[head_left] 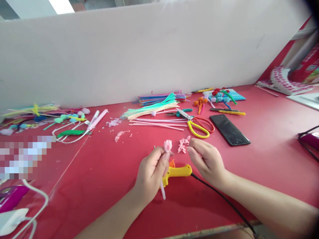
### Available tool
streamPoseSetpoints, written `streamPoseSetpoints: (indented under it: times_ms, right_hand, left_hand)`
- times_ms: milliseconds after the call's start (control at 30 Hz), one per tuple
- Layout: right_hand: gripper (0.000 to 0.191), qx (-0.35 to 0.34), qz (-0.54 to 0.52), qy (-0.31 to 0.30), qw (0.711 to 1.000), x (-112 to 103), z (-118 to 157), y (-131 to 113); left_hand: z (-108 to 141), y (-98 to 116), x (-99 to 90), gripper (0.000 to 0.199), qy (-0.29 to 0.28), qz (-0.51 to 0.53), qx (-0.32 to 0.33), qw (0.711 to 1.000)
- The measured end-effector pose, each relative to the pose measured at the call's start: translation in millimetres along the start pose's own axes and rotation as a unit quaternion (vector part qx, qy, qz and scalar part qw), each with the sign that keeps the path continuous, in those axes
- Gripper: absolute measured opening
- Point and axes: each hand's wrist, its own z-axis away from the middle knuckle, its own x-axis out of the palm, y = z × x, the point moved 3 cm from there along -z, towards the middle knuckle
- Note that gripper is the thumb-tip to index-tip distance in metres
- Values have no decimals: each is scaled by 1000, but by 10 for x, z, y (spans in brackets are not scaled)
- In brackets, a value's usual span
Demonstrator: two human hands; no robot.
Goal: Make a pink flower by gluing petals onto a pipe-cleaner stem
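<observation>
Pink flower (pixel 167 145) in left fingers (pixel 163 162), well apart from front table edge (pixel 211 231).

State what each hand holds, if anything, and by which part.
The left hand pinches a pipe-cleaner flower just under its pink head. Whether the right hand holds anything cannot be told.

Pink chenille flower head (pixel 167 145) rising mid-frame

The flower head is showing a small, rounded, compact form of soft pink fuzzy loops, sitting just below the centre of the frame. A pale pinkish-lilac stem (pixel 162 192) is pointing down and slightly right in the lower centre, its upper part hidden. Just right of the flower head, short light-pink chenille pieces (pixel 183 144) are lying in a loose, tangled cluster.
</observation>
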Motion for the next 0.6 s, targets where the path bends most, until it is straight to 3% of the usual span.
streamPoseSetpoints:
  times_ms: [100,200,267,333,500,600]
  right_hand:
    - [32,-12,19,-73,997,82,1,-2]
    - [14,-19,64,-189,980,205,56,2]
    - [34,-31,109,-248,962,285,113,5]
    - [35,-35,141,-283,948,351,166,12]
    - [30,19,132,-308,942,390,214,42]
    - [35,77,117,-237,961,285,159,70]
  left_hand:
    - [-24,-6,-48,19,22,67,-6,997]
    - [-76,-20,-91,19,30,110,-13,993]
    - [-113,-38,-111,19,38,138,-19,990]
    - [-143,-58,-128,19,54,165,-26,984]
    - [-192,-79,-191,15,118,200,-26,972]
    - [-210,-76,-244,14,169,220,-9,961]
